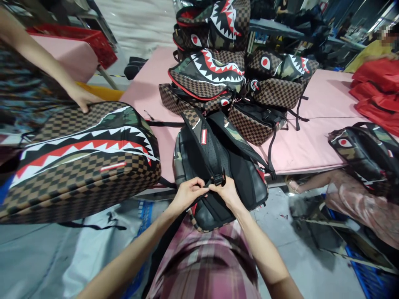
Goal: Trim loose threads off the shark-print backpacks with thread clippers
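Note:
A backpack [249, 182] lies back side up across the pink table's edge and my lap, its black padded back and two shoulder straps facing me. Near its middle, my left hand [190, 193] pinches a black webbing strap between thumb and fingers. Close against it, my right hand [227, 191] is closed on the same strap, just below a black buckle [218, 179] on a shoulder strap. The thumbs nearly meet. Part of the strap is hidden by my fingers.
Several checkered shark-mouth backpacks [218, 74] are piled on the pink table [327, 149]. At left, a co-worker's hand [82, 97] rests on a large backpack [93, 166]. Another person sits at right with a backpack [364, 153]. Red fabric [377, 91] lies farther back.

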The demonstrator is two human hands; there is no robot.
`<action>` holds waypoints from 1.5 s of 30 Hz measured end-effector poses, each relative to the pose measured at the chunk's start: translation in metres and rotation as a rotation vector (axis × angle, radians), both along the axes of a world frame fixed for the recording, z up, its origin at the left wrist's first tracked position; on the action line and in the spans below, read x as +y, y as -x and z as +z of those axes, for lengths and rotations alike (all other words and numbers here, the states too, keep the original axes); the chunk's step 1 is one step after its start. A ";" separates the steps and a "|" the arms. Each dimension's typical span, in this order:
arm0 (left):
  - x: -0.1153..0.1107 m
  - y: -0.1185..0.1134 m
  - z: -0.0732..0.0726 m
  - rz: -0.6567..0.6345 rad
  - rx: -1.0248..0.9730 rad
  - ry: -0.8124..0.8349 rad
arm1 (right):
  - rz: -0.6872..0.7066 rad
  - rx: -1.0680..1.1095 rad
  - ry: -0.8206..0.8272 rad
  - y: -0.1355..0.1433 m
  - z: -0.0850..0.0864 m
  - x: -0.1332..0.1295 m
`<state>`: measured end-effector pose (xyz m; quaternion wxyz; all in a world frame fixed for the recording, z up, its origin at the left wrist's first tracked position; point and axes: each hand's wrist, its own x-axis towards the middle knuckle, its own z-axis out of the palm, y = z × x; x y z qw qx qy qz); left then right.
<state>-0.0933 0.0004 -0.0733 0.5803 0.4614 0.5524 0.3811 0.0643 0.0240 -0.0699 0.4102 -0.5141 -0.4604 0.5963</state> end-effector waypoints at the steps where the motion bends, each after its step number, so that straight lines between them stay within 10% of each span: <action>1: -0.001 0.000 -0.001 -0.022 0.020 -0.021 | 0.003 0.037 0.033 0.000 0.000 0.000; 11: -0.002 0.000 -0.005 -0.125 0.372 -0.368 | -0.039 0.209 0.221 0.000 -0.007 0.004; 15: 0.001 -0.002 -0.004 -0.069 0.234 -0.145 | -0.055 0.199 0.213 0.002 -0.006 0.005; 21: 0.009 0.006 0.017 -0.342 0.199 0.063 | -0.122 0.179 0.126 0.012 0.006 -0.003; 28: -0.003 0.003 0.028 -0.115 0.151 0.131 | -0.041 0.018 -0.093 0.015 0.016 -0.004; 36: 0.013 0.015 0.031 -0.371 0.636 -0.031 | 0.156 -0.290 -0.235 0.015 0.032 -0.013; 42: 0.001 0.024 0.022 -0.005 0.283 0.076 | 0.179 -0.313 -0.325 -0.033 0.033 -0.002; 45: -0.013 0.028 0.036 0.267 0.507 -0.033 | -0.199 -0.295 -0.308 -0.105 0.025 0.020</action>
